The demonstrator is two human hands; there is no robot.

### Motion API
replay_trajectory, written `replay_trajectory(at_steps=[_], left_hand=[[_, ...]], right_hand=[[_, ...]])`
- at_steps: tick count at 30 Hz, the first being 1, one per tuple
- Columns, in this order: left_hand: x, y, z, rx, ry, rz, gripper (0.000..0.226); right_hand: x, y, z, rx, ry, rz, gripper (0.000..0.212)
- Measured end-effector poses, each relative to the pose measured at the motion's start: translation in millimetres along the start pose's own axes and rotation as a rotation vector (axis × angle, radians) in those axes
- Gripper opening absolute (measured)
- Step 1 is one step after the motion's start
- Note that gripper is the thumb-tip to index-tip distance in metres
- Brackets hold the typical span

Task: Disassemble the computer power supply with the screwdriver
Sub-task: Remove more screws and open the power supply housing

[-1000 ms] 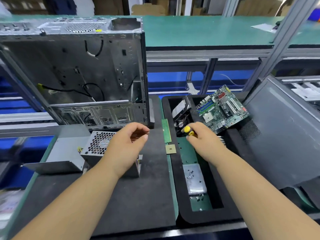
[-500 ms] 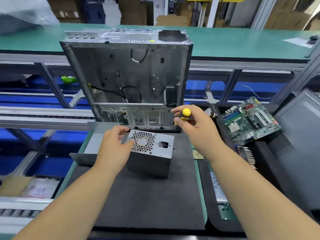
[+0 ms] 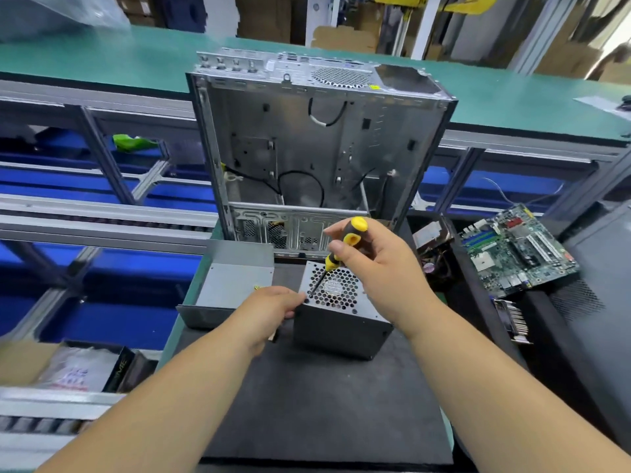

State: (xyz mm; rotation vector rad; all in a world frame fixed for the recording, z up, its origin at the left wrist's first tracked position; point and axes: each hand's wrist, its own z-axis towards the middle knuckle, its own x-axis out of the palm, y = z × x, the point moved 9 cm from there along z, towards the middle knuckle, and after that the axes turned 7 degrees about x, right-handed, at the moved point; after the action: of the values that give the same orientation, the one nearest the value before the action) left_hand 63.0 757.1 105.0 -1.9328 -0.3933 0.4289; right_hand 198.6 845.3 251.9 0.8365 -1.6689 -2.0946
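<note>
The grey power supply stands on the black mat, its honeycomb fan grille facing up. My left hand grips its left side at the upper corner. My right hand holds the black and yellow screwdriver tilted down to the left. The tip rests at the grille's left corner, right by my left fingers.
An empty metal computer case stands open just behind the supply. A loose grey metal cover lies to the left. A motherboard and other parts sit in the black tray at the right. Conveyor rails run along the left.
My right hand has carried the screwdriver from the tray over to the power supply and lowered its tip onto the grille corner. My left hand has turned the supply and taken hold of its side.
</note>
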Motion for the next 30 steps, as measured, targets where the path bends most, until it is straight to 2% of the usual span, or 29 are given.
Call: replay_trajectory(at_steps=[7,18,25,28,30], left_hand=[[4,2,3,-0.019,0.084,-0.047,0.014],[4,-1,4,0.055,0.089,0.003,0.023],[4,-3,4,0.027,0.088,-0.014,0.021],[4,-3,5,0.020,0.080,-0.018,0.023],[4,-2,6,0.016,0.071,-0.018,0.023]], right_hand=[[9,-4,-2,0.028,-0.019,-0.033,0.015],[13,-1,-3,0.033,-0.012,-0.089,0.013],[21,7,-6,-0.017,0.048,-0.200,0.014],[26,12,-7,-0.055,0.077,-0.304,0.018],[26,13,-7,-0.046,0.078,-0.324,0.028]])
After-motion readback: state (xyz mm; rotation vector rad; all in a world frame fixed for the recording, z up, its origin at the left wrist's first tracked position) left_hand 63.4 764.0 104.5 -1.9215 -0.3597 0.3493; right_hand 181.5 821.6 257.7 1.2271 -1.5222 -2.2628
